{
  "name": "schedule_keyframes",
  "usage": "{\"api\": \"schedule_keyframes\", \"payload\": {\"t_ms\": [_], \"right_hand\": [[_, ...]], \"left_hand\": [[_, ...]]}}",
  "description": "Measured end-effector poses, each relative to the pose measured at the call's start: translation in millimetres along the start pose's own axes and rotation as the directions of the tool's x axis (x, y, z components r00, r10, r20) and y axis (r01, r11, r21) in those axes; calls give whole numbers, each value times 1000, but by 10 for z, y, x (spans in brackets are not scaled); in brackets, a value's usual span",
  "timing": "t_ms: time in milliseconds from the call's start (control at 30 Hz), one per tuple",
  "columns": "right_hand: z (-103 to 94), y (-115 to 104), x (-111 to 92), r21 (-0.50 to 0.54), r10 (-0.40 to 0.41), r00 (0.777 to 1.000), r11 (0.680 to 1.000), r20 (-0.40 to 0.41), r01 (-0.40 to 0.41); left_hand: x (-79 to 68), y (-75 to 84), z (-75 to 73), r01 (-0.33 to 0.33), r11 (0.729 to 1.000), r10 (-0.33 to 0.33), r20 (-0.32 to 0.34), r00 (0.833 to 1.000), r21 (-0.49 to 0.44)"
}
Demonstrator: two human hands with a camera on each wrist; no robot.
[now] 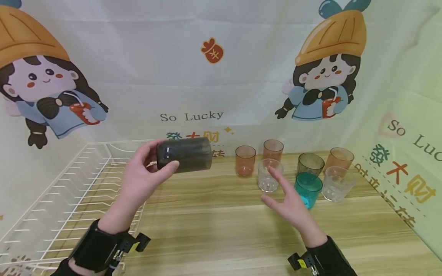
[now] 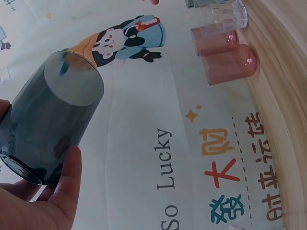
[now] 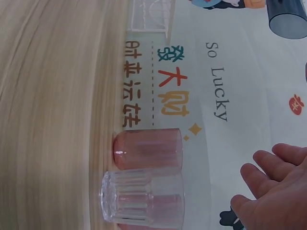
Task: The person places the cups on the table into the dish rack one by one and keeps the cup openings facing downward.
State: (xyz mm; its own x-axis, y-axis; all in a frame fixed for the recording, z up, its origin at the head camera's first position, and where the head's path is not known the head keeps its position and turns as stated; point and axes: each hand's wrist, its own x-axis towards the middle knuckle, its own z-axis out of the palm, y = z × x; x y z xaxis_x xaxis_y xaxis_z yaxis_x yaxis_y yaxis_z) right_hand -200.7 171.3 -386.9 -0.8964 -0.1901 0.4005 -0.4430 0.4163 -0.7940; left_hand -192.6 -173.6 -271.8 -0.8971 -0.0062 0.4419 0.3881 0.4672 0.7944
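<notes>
In the head view, the left hand [image 1: 139, 174] conceals the left end of the dark glass [image 1: 184, 155], and some of its fingers vanish behind it. Among the cups, the front clear glass [image 1: 267, 183] covers the lower part of the rear pink glass [image 1: 272, 148], the teal glass [image 1: 308, 189] overlaps the brown glass [image 1: 310, 163], and the right hand [image 1: 290, 201] hides a bit of the teal one's lower side. The white rack [image 1: 59, 230] runs out of frame at lower left. A broad stretch of wooden tabletop [image 1: 207, 226] lies between rack and cups. The dark glass is up in the air near the rack's right edge, lying sideways with its mouth to the right, grasped between the left thumb and fingers. The right hand grasps nothing; its fingers are loosely extended, and the right wrist view shows it apart from the nearby cups.
</notes>
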Motion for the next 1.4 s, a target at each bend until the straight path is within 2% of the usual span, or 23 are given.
{"api": "schedule_keyframes", "payload": {"t_ms": [233, 433, 600, 800, 1033, 1400], "right_hand": [[20, 58, -35, -90, -39, 999, 995, -9, 38], [40, 120, -56, -155, -62, 998, 986, -17, 58], [55, 156, -71, -206, -71, 997, 976, -16, 67], [71, 199, -90, -258, -87, 996, 963, -9, 82], [70, 222, -104, -273, -72, 997, 960, -8, 67], [64, 257, -121, -274, -66, 998, 960, -10, 61]], "left_hand": [[129, -94, -182, 20, 998, -19, -24, 1000, 56], [253, -225, -363, 49, 985, -41, -50, 998, 163], [329, -352, -485, 67, 978, -54, -69, 996, 198], [384, -498, -598, 130, 955, -114, -75, 991, 265], [446, -667, -710, 168, 927, -144, -95, 985, 336], [560, -884, -874, 174, 889, -135, -120, 984, 423]]}}
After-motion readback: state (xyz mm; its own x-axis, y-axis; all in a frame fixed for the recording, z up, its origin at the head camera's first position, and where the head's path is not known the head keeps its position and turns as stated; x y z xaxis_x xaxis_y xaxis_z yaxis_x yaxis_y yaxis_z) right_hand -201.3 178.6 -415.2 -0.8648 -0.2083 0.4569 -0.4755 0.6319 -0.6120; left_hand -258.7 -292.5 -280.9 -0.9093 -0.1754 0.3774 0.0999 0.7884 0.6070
